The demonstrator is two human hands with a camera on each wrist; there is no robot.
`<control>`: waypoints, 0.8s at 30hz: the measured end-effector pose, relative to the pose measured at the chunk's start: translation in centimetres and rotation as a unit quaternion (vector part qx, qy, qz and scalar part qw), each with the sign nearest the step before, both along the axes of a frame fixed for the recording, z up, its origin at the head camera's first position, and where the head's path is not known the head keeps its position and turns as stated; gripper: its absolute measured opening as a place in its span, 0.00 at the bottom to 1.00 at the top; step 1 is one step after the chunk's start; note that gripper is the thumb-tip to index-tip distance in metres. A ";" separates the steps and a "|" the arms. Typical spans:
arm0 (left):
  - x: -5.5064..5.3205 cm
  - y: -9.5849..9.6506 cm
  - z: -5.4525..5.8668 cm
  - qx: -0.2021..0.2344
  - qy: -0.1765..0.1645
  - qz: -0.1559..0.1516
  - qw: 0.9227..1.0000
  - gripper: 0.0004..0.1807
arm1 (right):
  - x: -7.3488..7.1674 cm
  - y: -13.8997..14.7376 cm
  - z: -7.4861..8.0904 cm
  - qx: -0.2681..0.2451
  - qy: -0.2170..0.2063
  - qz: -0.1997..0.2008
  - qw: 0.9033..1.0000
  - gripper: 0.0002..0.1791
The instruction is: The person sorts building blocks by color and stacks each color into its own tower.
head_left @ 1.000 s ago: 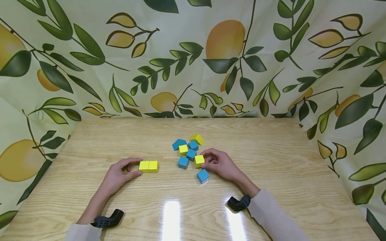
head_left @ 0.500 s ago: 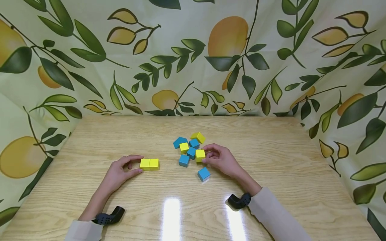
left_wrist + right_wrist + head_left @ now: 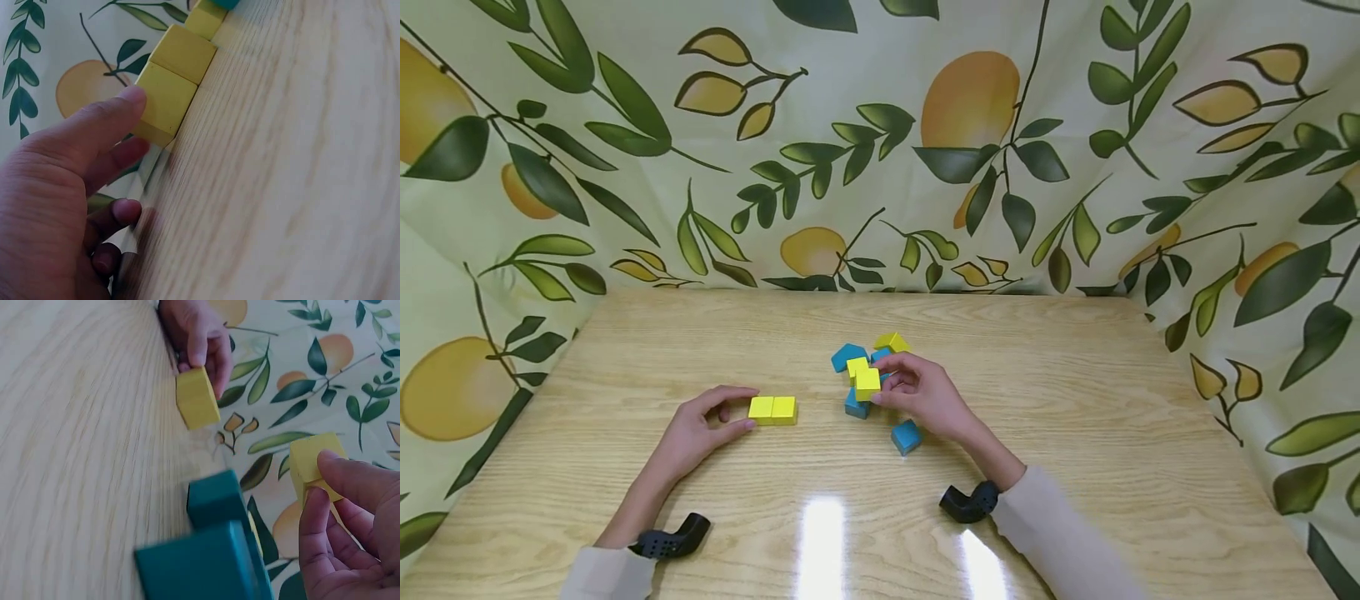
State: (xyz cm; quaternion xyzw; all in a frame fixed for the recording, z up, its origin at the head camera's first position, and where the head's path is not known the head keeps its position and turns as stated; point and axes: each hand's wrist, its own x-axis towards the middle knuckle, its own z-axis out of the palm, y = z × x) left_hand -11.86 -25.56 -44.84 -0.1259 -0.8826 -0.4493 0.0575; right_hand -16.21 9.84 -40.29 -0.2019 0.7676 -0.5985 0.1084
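Note:
Two yellow cubes (image 3: pixel 772 410) lie side by side in a row on the wooden table (image 3: pixel 1075 400). My left hand (image 3: pixel 703 425) holds the row's left end between thumb and fingers (image 3: pixel 103 125); the same row (image 3: pixel 172 84) shows in the left wrist view. My right hand (image 3: pixel 917 392) pinches a single yellow cube (image 3: pixel 868 383) and carries it above a loose cluster of blue cubes (image 3: pixel 848 357) and yellow cubes (image 3: pixel 891 342). In the right wrist view the held cube (image 3: pixel 312 464) sits between my fingertips, with blue cubes (image 3: pixel 215 500) below it.
One blue cube (image 3: pixel 907 436) lies alone near my right wrist. A leaf-and-fruit patterned cloth (image 3: pixel 880 142) walls in the table at the back and both sides. Bright light glare (image 3: pixel 820 542) marks the near tabletop.
My right hand has lifted the yellow cube off the table and moved it left over the cluster. The left hand and the two-cube row have stayed put.

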 end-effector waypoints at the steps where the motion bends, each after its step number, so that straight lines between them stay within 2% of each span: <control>1: 0.0 0.0 0.0 0.001 0.000 -0.002 1.000 0.21 | 0.0 -0.4 0.1 -0.001 0.001 0.002 1.000 0.21; 6: -0.2 0.0 0.0 0.000 -0.001 -0.006 1.000 0.21 | 0.1 -2.1 0.2 -0.010 0.007 0.007 1.000 0.20; 11: -0.1 0.0 0.0 0.001 -0.001 -0.001 1.000 0.21 | 0.2 -4.5 0.2 -0.023 0.019 0.031 0.999 0.20; 12: 0.1 0.3 0.5 0.001 -0.004 -0.001 1.000 0.21 | 0.2 -4.9 0.2 -0.024 0.022 0.035 0.999 0.20; 19: 0.4 0.6 1.1 0.010 -0.015 0.000 1.000 0.21 | 0.7 -8.1 0.0 -0.030 0.015 0.025 0.999 0.20; 22: 0.9 1.1 2.4 0.012 -0.022 0.000 1.000 0.21 | 0.7 -9.4 -0.2 -0.031 0.013 0.023 0.999 0.20; 24: 1.1 1.3 2.9 0.016 -0.023 -0.001 1.000 0.22 | 0.7 -10.3 -0.4 -0.030 0.016 0.020 0.999 0.19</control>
